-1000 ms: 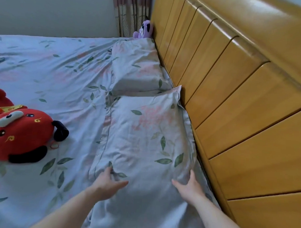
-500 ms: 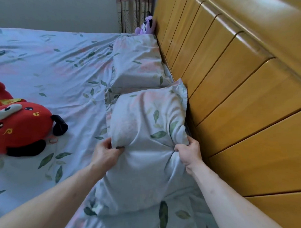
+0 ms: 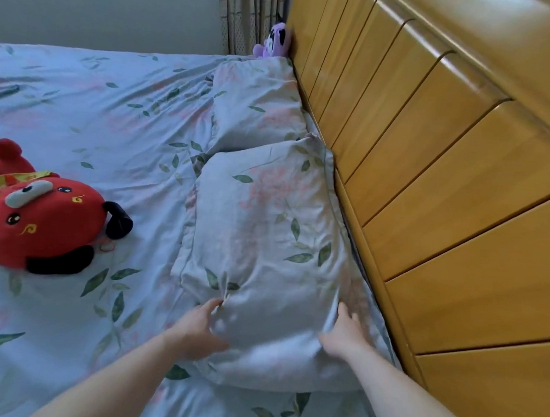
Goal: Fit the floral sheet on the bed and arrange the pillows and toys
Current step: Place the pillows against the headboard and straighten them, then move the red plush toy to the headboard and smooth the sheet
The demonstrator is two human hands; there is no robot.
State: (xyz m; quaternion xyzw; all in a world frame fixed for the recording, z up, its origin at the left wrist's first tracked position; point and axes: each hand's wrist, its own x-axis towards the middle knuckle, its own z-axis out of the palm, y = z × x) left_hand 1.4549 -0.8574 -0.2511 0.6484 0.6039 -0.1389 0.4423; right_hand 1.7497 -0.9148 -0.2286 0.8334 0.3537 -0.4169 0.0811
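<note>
The near floral pillow (image 3: pixel 267 226) lies flat on the floral sheet (image 3: pixel 115 115), its long side against the wooden headboard (image 3: pixel 440 170). My left hand (image 3: pixel 201 329) rests on its near left part, where the fabric puckers at my fingertips. On its near right edge, beside the headboard, my right hand (image 3: pixel 344 332) lies with fingers spread. A second floral pillow (image 3: pixel 255 104) is farther along the headboard. A red plush toy (image 3: pixel 45 222) lies on the sheet to the left. A small purple plush toy (image 3: pixel 275 41) sits at the far corner.
A curtain (image 3: pixel 252 20) hangs behind the far corner of the bed, next to a plain wall (image 3: pixel 103 12). The sheet is wrinkled around the pillows. A narrow gap runs between the mattress and the headboard.
Half a second ago both hands gripped the near pillow, bunched and lifted. It now lies flat again, and my hands have drawn back to its near end with fingers loosened.
</note>
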